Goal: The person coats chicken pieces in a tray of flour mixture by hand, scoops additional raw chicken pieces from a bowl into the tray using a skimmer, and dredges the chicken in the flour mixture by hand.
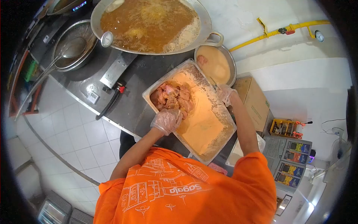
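Observation:
A rectangular tray point(152, 89) holds orange-tinted flour point(203, 123), with a heap of raw meat pieces point(171, 98) at its upper left end. My left hand point(166, 121), in a clear plastic glove, lies at the lower edge of the heap, touching the meat; its fingers are bent and their tips are partly hidden. My right hand point(225, 94), also gloved, is at the tray's right rim beside a metal bowl point(233, 71) of pale orange liquid. Its fingers are closed around a thin utensil point(213, 81) that reaches into the bowl.
A large wok point(95, 22) of bubbling oil, with a thermometer point(107, 39) at its rim, stands beyond the tray. A strainer with a ladle point(74, 47) is at the upper left. A cardboard box point(255, 100) and a white container point(236, 153) stand to the right.

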### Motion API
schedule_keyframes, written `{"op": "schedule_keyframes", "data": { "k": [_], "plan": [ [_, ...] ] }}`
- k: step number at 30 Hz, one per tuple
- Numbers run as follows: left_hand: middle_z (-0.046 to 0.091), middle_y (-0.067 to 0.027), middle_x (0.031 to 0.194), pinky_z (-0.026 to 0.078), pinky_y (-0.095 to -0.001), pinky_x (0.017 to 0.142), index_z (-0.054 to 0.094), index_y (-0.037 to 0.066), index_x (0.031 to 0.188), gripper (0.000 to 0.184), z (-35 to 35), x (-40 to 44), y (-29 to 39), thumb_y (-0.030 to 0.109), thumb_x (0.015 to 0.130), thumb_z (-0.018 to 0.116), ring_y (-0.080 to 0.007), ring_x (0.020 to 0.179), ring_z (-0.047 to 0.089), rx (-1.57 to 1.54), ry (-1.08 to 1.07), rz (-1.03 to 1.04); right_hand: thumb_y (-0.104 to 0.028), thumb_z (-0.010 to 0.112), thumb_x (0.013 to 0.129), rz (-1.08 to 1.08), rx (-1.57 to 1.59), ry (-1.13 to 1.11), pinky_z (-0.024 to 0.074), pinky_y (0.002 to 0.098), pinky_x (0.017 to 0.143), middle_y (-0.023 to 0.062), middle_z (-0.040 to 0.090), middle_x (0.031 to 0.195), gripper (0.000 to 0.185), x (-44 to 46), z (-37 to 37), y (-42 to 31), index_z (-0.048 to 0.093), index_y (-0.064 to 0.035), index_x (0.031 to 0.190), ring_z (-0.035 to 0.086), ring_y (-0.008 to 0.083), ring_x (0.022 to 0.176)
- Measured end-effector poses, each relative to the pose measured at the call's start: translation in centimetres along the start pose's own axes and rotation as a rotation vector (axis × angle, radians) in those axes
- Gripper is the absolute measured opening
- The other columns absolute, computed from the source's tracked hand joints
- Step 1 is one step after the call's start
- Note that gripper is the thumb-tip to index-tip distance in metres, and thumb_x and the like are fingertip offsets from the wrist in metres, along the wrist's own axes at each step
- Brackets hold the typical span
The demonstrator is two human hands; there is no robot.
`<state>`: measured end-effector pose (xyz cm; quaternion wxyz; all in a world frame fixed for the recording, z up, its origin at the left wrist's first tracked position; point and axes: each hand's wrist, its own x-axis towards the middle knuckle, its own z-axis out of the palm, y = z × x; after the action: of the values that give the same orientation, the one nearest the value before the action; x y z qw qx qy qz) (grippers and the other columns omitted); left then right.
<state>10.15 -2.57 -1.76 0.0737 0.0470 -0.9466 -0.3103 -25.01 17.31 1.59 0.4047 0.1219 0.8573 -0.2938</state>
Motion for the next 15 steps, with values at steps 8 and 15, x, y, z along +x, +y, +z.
{"op": "schedule_keyframes", "data": {
  "k": [8, 15],
  "plan": [
    [0.068, -0.0147, 0.073, 0.055, -0.043, 0.066, 0.061, 0.008, 0.09, 0.027, -0.4, 0.2, 0.6, 0.031, 0.099, 0.053, -0.0313, 0.068, 0.069, 0.049, -0.06, -0.006, -0.04, 0.051, 0.106, -0.342, 0.049, -0.122, 0.0326, 0.0275, 0.04, -0.0002, 0.051, 0.067, 0.032, 5.3, 0.7, 1.1, 0.052, -0.0114, 0.091, 0.042, 0.0105, 0.047],
    [0.066, -0.0176, 0.073, 0.056, -0.0459, 0.066, 0.061, 0.007, 0.083, 0.033, -1.4, 0.5, 1.5, 0.034, 0.1, 0.053, -0.0349, 0.068, 0.068, 0.094, -0.068, -0.003, -0.048, 0.049, 0.106, -0.166, 0.538, -0.061, 0.0343, 0.0313, 0.04, 0.0019, 0.052, 0.068, 0.039, 3.1, 1.9, 0.4, 0.053, -0.0131, 0.09, 0.044, 0.0144, 0.048]
  ]
}}
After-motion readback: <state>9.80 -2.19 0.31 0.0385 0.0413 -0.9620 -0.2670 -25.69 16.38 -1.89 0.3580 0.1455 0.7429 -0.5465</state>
